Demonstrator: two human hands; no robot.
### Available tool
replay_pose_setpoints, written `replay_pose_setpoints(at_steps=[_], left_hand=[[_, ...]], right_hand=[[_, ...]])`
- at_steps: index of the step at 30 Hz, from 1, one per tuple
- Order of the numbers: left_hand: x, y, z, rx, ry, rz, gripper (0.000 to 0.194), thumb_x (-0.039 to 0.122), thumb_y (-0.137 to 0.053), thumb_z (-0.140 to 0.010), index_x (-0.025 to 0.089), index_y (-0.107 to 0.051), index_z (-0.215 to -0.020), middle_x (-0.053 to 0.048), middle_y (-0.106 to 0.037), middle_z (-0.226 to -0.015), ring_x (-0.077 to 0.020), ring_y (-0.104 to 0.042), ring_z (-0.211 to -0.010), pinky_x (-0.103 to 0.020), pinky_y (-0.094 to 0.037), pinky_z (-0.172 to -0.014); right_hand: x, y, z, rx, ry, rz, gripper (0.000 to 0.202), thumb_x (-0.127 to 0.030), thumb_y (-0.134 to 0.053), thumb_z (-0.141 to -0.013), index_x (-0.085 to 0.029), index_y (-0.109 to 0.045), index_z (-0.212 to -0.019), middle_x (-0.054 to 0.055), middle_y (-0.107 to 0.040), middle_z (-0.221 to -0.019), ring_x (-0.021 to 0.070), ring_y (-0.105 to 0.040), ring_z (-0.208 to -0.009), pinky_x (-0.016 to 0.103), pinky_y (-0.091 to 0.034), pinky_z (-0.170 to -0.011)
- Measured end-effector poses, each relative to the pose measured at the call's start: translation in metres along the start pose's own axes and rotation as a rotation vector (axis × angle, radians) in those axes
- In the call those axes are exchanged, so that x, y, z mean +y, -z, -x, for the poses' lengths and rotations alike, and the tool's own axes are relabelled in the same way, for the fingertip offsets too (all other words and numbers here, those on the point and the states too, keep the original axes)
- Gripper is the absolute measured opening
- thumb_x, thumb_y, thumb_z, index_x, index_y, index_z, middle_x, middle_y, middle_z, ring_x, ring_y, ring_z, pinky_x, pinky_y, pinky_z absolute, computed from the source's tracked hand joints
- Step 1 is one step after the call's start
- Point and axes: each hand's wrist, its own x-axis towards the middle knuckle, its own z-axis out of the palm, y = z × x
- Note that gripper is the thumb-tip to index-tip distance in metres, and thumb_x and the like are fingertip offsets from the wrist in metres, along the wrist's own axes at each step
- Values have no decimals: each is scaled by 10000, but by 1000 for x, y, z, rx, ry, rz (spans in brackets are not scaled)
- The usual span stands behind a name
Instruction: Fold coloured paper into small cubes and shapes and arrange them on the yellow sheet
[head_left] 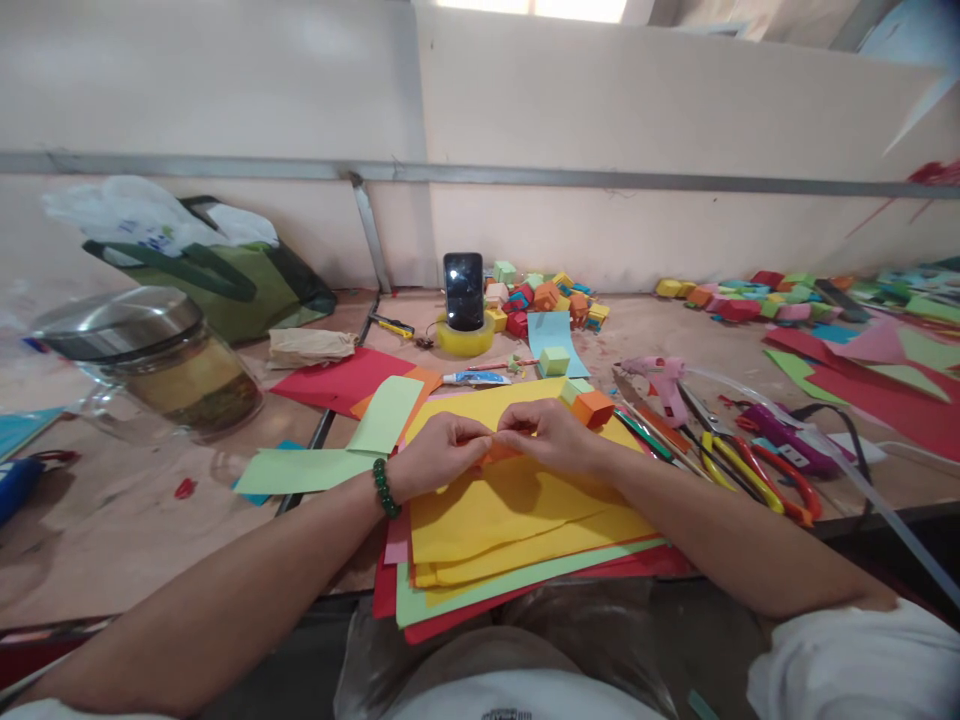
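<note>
My left hand (442, 452), with a green bead bracelet at the wrist, and my right hand (551, 435) meet fingertip to fingertip. Both pinch a small piece of orange paper (501, 452), mostly hidden by the fingers. Beneath them lies a stack of yellow paper sheets (517, 525), with green and red sheets showing under its near edge. Just beyond my right hand sit an orange paper box (592, 407) and pale green paper cubes (555, 361). Light green paper strips (311, 471) lie left of my left hand.
At left stand a glass tea mug (187, 380) and a green bag (225, 280). A phone (463, 290) rests on a yellow tape roll (465, 340), near piled paper cubes (544, 297). To the right lie a pink glue gun (660, 380), scissors (712, 420) and red-yellow pliers (780, 480).
</note>
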Motion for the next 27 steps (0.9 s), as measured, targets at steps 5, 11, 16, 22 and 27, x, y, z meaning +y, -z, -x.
replay_pose_setpoints(at_steps=[5,11,16,22,27], left_hand=[[2,-4,2,39,-44,-59,322,362,-494,-733,162,-449,-486,23,-423,-476,-78,-372,-490,-170,-319,-462],[10,3,4,40,32,81,378,467,-551,-687,181,-422,-476,16,-414,-483,-100,-439,-496,-190,-406,-489],[0,17,2,125,24,173,423,503,-599,-687,189,-393,-493,43,-320,-509,-81,-372,-477,-217,-455,-535],[-2,7,0,13,-22,130,389,441,-547,-755,177,-420,-499,46,-333,-500,-77,-320,-484,-207,-369,-503],[4,5,0,-37,-32,64,395,387,-529,-766,174,-371,-473,62,-290,-461,-57,-261,-462,-194,-252,-444]], right_hand=[[-3,2,1,-39,-19,-95,212,-336,-586,-778,-144,-626,-698,1,-586,-616,88,-467,-550,204,-362,-509],[12,22,-1,-65,-148,-266,258,-393,-680,-705,-137,-656,-676,10,-630,-589,95,-543,-514,211,-430,-511],[14,49,-7,68,-176,-362,330,-466,-750,-641,-154,-653,-690,16,-643,-622,116,-606,-575,243,-505,-599],[0,17,-8,25,-77,-277,371,-527,-690,-694,-162,-647,-741,21,-621,-677,110,-542,-585,236,-438,-550],[3,-1,-2,67,36,-84,272,-417,-588,-806,-161,-635,-725,29,-617,-674,117,-513,-604,240,-408,-567]])
